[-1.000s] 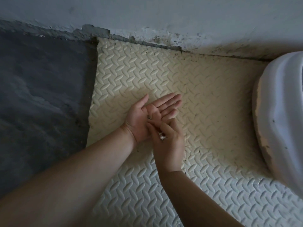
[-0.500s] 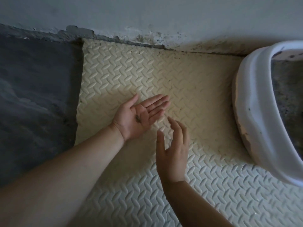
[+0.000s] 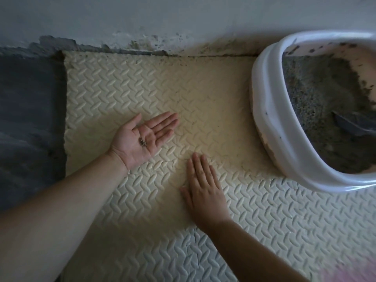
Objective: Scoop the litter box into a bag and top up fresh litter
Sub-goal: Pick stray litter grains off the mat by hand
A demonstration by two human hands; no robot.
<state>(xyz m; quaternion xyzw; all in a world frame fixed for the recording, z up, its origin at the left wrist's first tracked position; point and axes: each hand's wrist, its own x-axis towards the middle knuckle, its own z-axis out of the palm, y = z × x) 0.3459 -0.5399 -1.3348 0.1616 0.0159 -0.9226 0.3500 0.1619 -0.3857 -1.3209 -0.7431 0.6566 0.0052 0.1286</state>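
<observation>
My left hand (image 3: 142, 137) is held palm up over the cream foam mat (image 3: 213, 94), fingers straight, with a small pile of dark litter grains (image 3: 142, 142) lying in the palm. Palm down, my right hand (image 3: 203, 184) lies flat on the mat just right of it, fingers straight and together. The white litter box (image 3: 266, 102) stands at the right on the mat, filled with grey litter (image 3: 317, 86). A dark grey scoop (image 3: 354, 123) lies in the litter near the box's right side.
A dark grey floor (image 3: 30, 119) lies left of the mat. The pale wall (image 3: 162, 17) runs along the back, stained and flaking at its base, with scattered grains along the mat's far edge. A pinkish blur (image 3: 358, 269) shows at the bottom right corner.
My right hand left the left palm, moved right and down, and now lies flat on the mat. The view swung right, so more of the litter box shows.
</observation>
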